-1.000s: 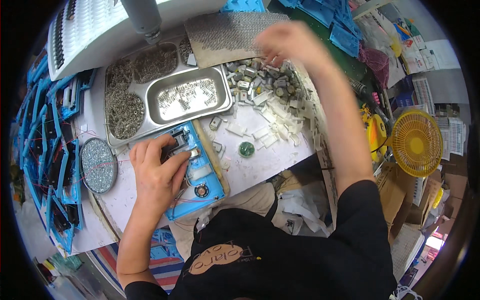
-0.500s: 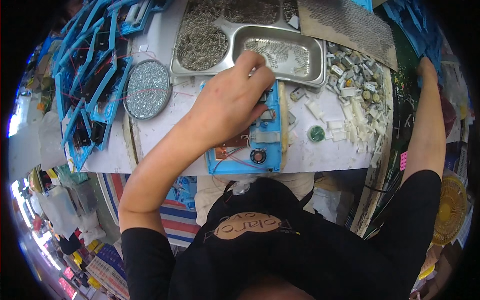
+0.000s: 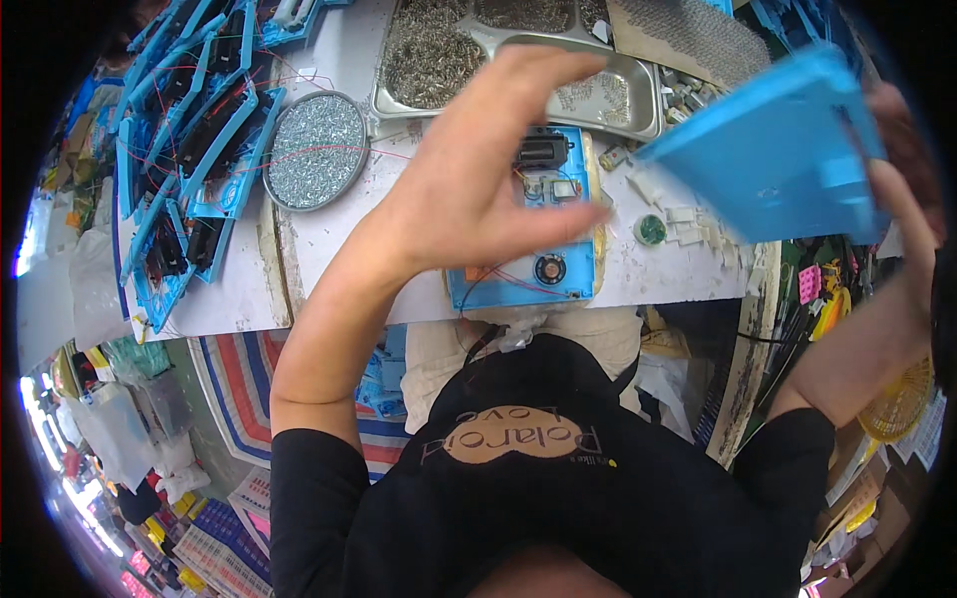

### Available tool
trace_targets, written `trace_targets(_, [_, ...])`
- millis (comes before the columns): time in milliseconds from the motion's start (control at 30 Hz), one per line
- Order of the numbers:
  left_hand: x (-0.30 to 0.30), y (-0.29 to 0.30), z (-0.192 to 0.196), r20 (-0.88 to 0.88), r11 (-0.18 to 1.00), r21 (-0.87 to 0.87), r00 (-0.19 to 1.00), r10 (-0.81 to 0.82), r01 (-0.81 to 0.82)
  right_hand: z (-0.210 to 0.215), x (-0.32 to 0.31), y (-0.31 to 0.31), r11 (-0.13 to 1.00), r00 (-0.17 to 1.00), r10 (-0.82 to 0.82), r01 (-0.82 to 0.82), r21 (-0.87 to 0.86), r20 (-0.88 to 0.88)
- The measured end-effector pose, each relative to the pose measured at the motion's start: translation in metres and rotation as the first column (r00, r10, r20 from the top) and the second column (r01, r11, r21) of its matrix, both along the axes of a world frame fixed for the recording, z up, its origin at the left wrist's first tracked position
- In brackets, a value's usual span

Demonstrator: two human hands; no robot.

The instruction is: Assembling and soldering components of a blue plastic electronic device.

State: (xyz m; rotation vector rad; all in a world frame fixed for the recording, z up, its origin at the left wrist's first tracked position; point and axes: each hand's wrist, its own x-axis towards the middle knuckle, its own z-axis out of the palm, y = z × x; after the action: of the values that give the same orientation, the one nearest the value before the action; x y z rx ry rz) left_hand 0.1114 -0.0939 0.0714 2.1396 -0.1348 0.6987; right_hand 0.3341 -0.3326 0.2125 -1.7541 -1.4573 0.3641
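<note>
My left hand [image 3: 488, 164] hovers over the table, fingers and thumb spread apart with nothing between them. Partly hidden beneath it lies a blue plastic housing [image 3: 579, 261] holding a small round speaker [image 3: 550, 268], a black part and thin red wires. At the right, my right hand [image 3: 905, 189] grips the edge of a flat blue plastic cover [image 3: 773, 149], raised and tilted above the table. Motion blurs both the cover and that hand.
Blue housings [image 3: 214, 130] with red wires are piled at the left, beside a round dish of small metal pieces [image 3: 317, 149]. A metal compartment tray [image 3: 646, 100] of screws stands at the back. White plastic pieces [image 3: 688, 224] and a green roll [image 3: 650, 230] lie right.
My right hand has come back from the pile at the far right, bringing a blue cover. My left hand has lifted off the housing and opened.
</note>
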Motion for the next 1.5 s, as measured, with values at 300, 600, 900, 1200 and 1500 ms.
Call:
trace_targets(300, [-0.049,-0.01,-0.005,-0.251,0.534,-0.812,0.967,0.044,-0.235,-0.142,-0.091,0.043,0.979,0.817,-0.123,0.193,0.066,-0.563])
trace_targets(600, [-0.079,-0.042,-0.035,-0.489,0.922,0.015,0.802,0.345,-0.387,-0.188,-0.147,0.0,0.919,0.917,-0.356,0.309,-0.245,-0.178])
trace_targets(900, [-0.089,-0.045,-0.043,-0.46,0.893,0.096,0.775,0.432,-0.44,-0.203,-0.128,0.02,0.984,0.982,-0.145,0.156,-0.087,0.12])
trace_targets(1200, [-0.108,-0.062,-0.06,-0.561,0.854,-0.009,0.71,0.426,-0.519,-0.197,-0.147,0.021,0.97,0.863,-0.071,0.177,-0.167,0.5])
trace_targets(1500, [-0.121,-0.038,-0.045,-0.6,0.928,-0.147,0.777,0.192,-0.343,-0.207,-0.134,0.02,0.993,0.926,-0.036,0.076,-0.09,0.377])
